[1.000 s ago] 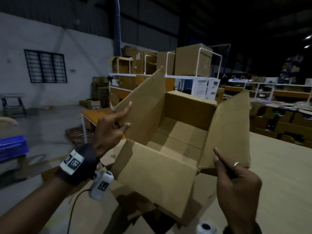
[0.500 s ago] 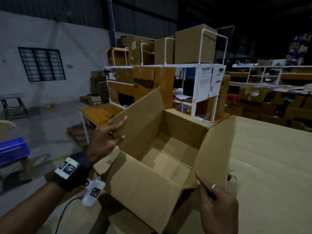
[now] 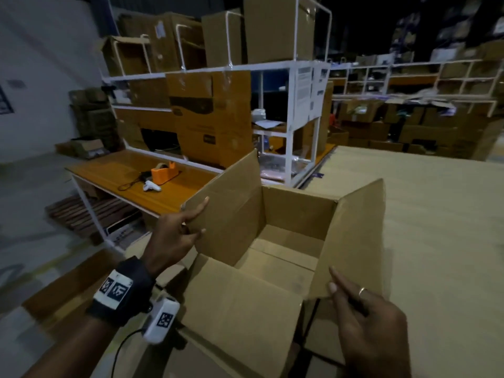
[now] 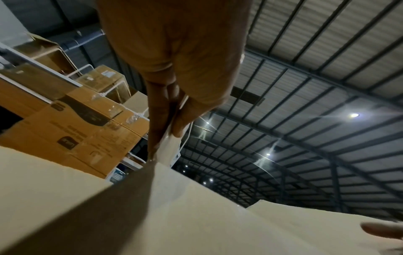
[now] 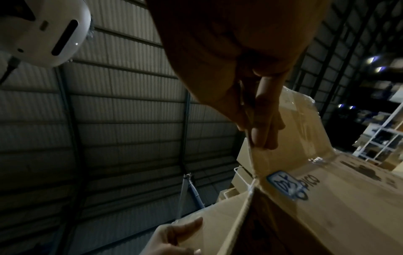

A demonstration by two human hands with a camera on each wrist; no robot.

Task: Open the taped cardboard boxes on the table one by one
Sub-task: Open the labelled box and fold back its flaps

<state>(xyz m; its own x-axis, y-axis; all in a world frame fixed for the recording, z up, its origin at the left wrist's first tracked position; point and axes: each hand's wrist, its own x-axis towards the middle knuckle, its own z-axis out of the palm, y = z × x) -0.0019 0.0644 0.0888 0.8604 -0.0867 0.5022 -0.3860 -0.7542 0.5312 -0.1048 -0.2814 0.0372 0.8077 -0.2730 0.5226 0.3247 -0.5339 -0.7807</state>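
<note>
Orange tape dispenser [image 3: 164, 172] on a side worktop [image 3: 131, 170], far left of the open cardboard box [image 3: 286, 241]. Left hand [image 3: 170, 236] pinching the box's raised left flap [image 3: 231, 203] between thumb and fingers [image 4: 157, 120]. Box resting on the cardboard-covered worktop [image 3: 436, 227]. Right hand [image 3: 368, 317] pinching the right flap [image 3: 354, 236].

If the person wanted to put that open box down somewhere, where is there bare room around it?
The widest free patch is the tan table surface right of the box, running back to the white rack. The orange bench has bare room at its near-left end; its middle holds a tape dispenser and a white gadget. The rack shelves are crowded with cartons.
</note>
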